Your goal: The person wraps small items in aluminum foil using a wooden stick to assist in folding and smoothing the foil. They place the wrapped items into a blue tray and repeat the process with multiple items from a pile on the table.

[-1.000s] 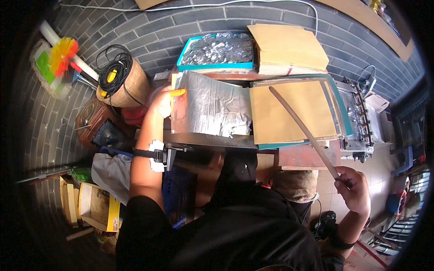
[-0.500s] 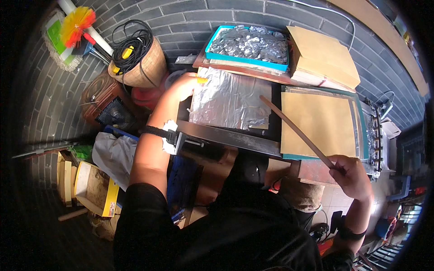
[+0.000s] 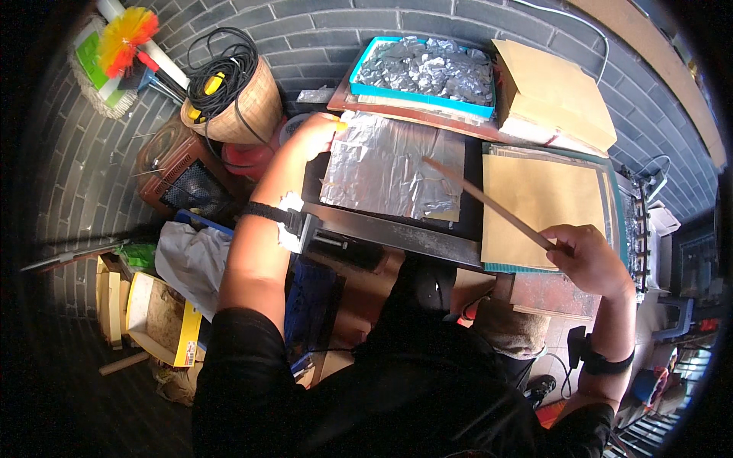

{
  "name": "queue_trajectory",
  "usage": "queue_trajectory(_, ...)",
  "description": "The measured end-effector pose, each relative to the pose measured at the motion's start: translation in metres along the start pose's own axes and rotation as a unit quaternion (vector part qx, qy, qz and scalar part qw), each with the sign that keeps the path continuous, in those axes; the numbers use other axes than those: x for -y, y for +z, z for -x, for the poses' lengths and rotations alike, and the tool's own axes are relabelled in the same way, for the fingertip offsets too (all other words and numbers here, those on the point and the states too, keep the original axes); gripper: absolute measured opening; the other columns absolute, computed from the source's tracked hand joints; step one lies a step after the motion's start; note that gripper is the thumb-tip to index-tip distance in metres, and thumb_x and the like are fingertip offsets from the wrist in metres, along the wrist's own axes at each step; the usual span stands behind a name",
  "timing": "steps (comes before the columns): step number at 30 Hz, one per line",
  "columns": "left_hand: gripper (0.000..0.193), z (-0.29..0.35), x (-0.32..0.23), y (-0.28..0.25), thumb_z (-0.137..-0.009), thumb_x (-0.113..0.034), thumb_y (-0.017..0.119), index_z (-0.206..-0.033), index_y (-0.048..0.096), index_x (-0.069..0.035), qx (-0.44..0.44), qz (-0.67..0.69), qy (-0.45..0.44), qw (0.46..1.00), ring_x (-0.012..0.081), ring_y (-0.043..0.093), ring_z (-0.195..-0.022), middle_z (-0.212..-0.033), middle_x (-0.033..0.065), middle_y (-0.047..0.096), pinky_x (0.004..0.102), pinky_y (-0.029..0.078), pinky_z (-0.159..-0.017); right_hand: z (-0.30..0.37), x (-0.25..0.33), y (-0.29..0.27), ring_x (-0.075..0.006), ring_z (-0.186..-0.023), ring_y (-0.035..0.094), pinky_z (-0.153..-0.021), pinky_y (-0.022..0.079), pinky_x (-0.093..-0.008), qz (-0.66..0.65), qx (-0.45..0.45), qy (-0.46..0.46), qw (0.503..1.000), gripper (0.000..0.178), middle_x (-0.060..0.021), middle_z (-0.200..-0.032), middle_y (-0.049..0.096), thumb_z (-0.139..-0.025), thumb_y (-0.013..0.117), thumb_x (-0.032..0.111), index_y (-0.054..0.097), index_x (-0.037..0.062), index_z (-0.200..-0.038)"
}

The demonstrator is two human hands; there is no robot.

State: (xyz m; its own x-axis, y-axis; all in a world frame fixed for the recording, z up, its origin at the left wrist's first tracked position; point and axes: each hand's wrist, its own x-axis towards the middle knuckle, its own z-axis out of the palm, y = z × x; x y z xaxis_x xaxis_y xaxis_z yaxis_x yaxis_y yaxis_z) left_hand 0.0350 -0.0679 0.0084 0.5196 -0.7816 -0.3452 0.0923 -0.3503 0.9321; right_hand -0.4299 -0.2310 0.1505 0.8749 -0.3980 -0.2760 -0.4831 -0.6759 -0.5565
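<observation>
A crinkled silver foil sheet lies spread on a dark work surface in front of me. My left hand is at its far left corner, with yellow coverings on the fingertips; the fingers are closed on the sheet's edge, partly hidden. My right hand grips a thin wooden stick by its near end. The stick slants left and away, its far tip over the right part of the foil. Under the stick's middle, right of the foil, lies a stack of tan paper sheets on a green board.
Behind the foil, a blue-rimmed tray holds crumpled silver scraps. A tall stack of brown paper stands beside it. To the left are a woven basket with coiled black cable and a small heater. A brick wall closes off the back.
My right hand has moved slightly left and away, carrying the stick's tip left over the foil. My left hand stays at the foil's corner. The view has shifted slightly.
</observation>
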Motion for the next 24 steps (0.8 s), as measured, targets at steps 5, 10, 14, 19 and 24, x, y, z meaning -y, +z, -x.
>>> queue_trajectory(5, 0.024, -0.005, -0.003, -0.002, -0.079, -0.012, 0.066, -0.099, 0.065, 0.001, 0.027, 0.022, -0.012, 0.999, 0.0158, 0.063, -0.075, -0.088, 0.0062, 0.066, 0.0296, 0.052, -0.068, 0.005, 0.010, -0.011, -0.0262, -0.065, 0.065, -0.062, 0.050, -0.0332, -0.001, 0.038, -0.024, 0.999, 0.021, -0.0182, -0.074, 0.064, -0.079, 0.060, 0.001, 0.062, -0.0013, -0.100)
queue_trajectory(10, 0.024, -0.007, -0.004, -0.009, -0.082, -0.015, 0.066, -0.100, 0.065, 0.001, 0.021, 0.012, -0.034, 0.999, 0.0164, 0.064, -0.077, -0.090, 0.0065, 0.067, 0.0308, 0.052, -0.069, 0.000, 0.005, -0.012, -0.0244, -0.063, 0.064, -0.058, 0.049, -0.0327, -0.014, 0.009, -0.046, 0.999, 0.020, -0.0183, -0.072, 0.063, -0.079, 0.060, 0.000, 0.062, -0.0020, -0.099)
queue_trajectory(14, 0.015, -0.015, 0.001, -0.012, -0.083, -0.013, 0.063, -0.093, 0.064, -0.001, 0.022, 0.008, -0.016, 1.000, 0.0149, 0.062, -0.071, -0.082, 0.0045, 0.065, 0.0296, 0.052, -0.066, -0.003, 0.005, -0.019, -0.0224, -0.055, 0.057, -0.053, 0.045, -0.0327, 0.036, -0.021, -0.005, 0.999, 0.020, -0.0174, -0.067, 0.060, -0.079, 0.060, 0.000, 0.063, -0.0018, -0.099)
queue_trajectory(19, 0.022, -0.017, 0.008, -0.015, -0.082, -0.022, 0.064, -0.094, 0.065, -0.003, -0.019, -0.053, -0.022, 0.998, 0.0187, 0.064, -0.075, -0.083, 0.0045, 0.066, 0.0336, 0.051, -0.070, -0.004, 0.008, -0.021, -0.0196, -0.052, 0.053, -0.051, 0.042, -0.0326, 0.018, -0.024, -0.002, 1.000, 0.019, -0.0168, -0.064, 0.058, -0.080, 0.059, 0.001, 0.063, -0.0013, -0.098)
queue_trajectory(24, 0.035, -0.002, 0.008, 0.005, -0.082, -0.021, 0.059, -0.111, 0.059, -0.001, -0.275, -0.442, 0.120, 0.846, 0.0334, 0.064, -0.091, -0.098, 0.0184, 0.066, 0.0389, 0.050, -0.077, 0.001, 0.011, -0.017, -0.0202, -0.053, 0.056, -0.052, 0.043, -0.0331, 0.042, -0.029, 0.004, 0.999, 0.021, -0.0165, -0.064, 0.059, -0.081, 0.058, 0.001, 0.063, -0.0007, -0.101)
